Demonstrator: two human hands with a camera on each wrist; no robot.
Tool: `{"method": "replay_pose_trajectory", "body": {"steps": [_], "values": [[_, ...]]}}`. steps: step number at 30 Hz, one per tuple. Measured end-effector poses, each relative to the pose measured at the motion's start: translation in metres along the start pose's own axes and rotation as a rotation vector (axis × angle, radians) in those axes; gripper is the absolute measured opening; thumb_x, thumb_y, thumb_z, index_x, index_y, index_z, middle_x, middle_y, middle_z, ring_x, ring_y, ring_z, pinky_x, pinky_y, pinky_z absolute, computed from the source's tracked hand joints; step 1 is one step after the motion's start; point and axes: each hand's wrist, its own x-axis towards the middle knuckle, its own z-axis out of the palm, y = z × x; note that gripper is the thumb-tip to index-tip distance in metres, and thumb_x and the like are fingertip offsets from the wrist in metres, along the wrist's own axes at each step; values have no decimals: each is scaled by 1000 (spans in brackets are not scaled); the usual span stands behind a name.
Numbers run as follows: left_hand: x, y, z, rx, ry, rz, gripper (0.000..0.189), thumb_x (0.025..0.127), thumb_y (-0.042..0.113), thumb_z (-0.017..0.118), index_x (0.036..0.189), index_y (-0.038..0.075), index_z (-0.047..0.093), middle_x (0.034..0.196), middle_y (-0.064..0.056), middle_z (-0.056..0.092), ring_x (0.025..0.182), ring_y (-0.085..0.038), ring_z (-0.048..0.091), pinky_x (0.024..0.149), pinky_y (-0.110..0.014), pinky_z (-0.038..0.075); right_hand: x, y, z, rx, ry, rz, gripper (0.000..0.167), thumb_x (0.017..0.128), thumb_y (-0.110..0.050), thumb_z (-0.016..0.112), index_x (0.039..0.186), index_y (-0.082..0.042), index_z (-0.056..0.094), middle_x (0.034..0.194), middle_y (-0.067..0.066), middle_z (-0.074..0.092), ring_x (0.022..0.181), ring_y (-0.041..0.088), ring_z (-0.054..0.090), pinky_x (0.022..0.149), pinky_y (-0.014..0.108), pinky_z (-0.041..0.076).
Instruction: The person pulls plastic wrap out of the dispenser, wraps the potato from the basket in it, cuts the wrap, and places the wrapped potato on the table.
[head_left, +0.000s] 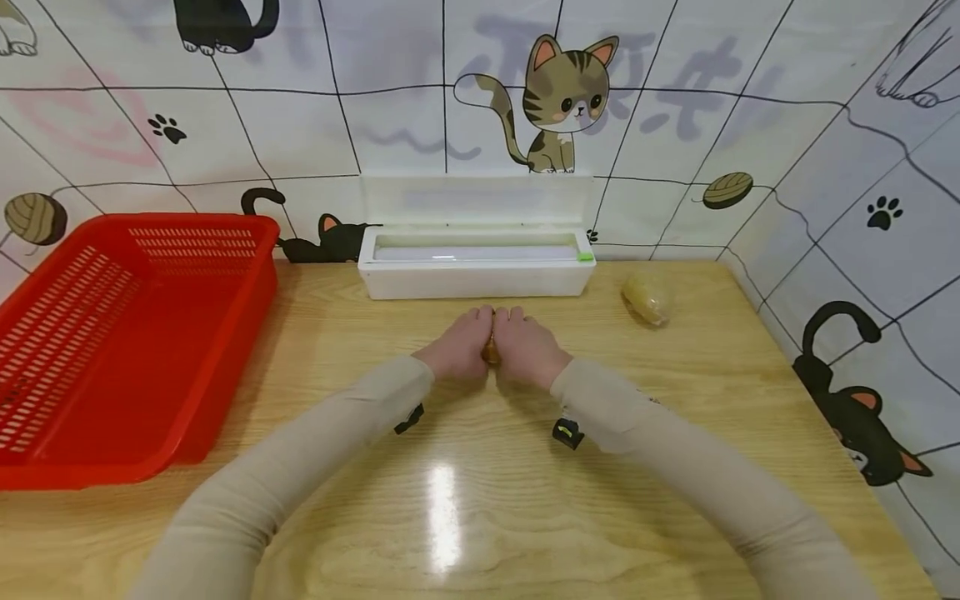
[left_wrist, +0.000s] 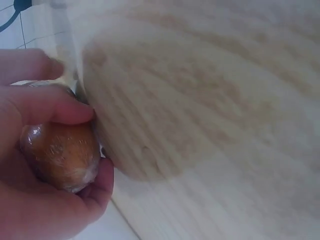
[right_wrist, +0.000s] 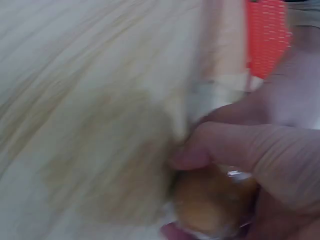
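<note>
Both hands meet over the table in front of a long white box, around a rounded brown-orange item (head_left: 491, 350) wrapped in clear film. In the left wrist view, the left hand (head_left: 462, 343) curls its thumb and fingers round the wrapped item (left_wrist: 62, 155), whose film bunches at the lower end. From the other side, the right hand (head_left: 527, 346) grips it too; the right wrist view shows the item (right_wrist: 212, 200) blurred under the thumb. Much of it is hidden by the hands in the head view. Its exact kind cannot be told.
The white box (head_left: 476, 282) stands at the back of the wooden table (head_left: 360, 517), its lid (head_left: 476, 200) raised, with a green tab at its right end. A pale yellow film-wrapped item (head_left: 645, 298) lies to its right. A red plastic basket (head_left: 172, 350) stands on the left.
</note>
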Motion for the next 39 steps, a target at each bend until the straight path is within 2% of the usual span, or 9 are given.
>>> {"method": "replay_pose_trajectory", "body": {"steps": [5,11,17,19,23,26,32,35,39], "values": [[-1,1,-5,-1,-57,-65,80,73,4,73,139,-7,29,130,-22,44,120,-35,43,103,-48,34,6,4,8,-6,46,6,62,74,-18,80,117,8,43,91,16,47,77,27,54,67,40,52],[0,1,-6,-8,-83,-103,88,79,16,75,147,-2,21,144,-19,35,133,-33,32,99,-71,20,10,10,7,14,10,21,68,72,-18,81,121,9,41,94,16,47,81,27,55,71,41,53],[1,4,-5,-8,-58,-117,83,83,17,76,145,-4,25,141,-20,39,130,-32,36,97,-69,21,13,11,6,62,5,43,61,70,-16,82,113,4,44,90,14,50,81,27,55,70,42,52],[-1,6,-3,33,-49,-140,82,84,19,75,145,-3,24,141,-20,38,128,-32,35,97,-67,23,13,12,8,61,5,20,61,70,-14,83,113,4,44,90,14,49,81,26,55,69,41,52],[-8,12,0,209,-13,-151,74,88,28,70,142,-1,28,136,-18,39,122,-32,35,92,-57,29,13,13,8,66,-2,-13,60,73,-14,81,116,4,43,91,14,48,81,27,54,69,40,52],[-11,13,0,291,4,-145,69,90,34,67,139,0,33,131,-15,43,116,-30,36,88,-50,31,12,11,6,72,-10,-34,63,74,-19,81,118,5,43,95,16,48,87,29,52,76,42,49],[-3,6,-3,181,-48,-134,72,90,38,67,139,-3,33,137,-18,41,122,-32,33,95,-54,33,9,4,1,53,46,-74,63,79,-21,79,121,10,43,105,22,50,99,33,47,88,48,44],[-1,-1,-3,76,-46,-73,73,90,29,69,138,-9,30,138,-25,37,125,-36,32,101,-54,27,8,-1,4,42,90,-81,54,82,-14,75,119,12,44,103,24,51,98,34,49,88,49,44],[-7,3,1,-41,94,-28,66,88,10,65,135,-18,28,134,-34,34,124,-42,33,105,-53,26,6,-3,7,50,141,-80,47,81,-8,73,112,12,45,97,23,47,94,35,45,87,50,39]]}}
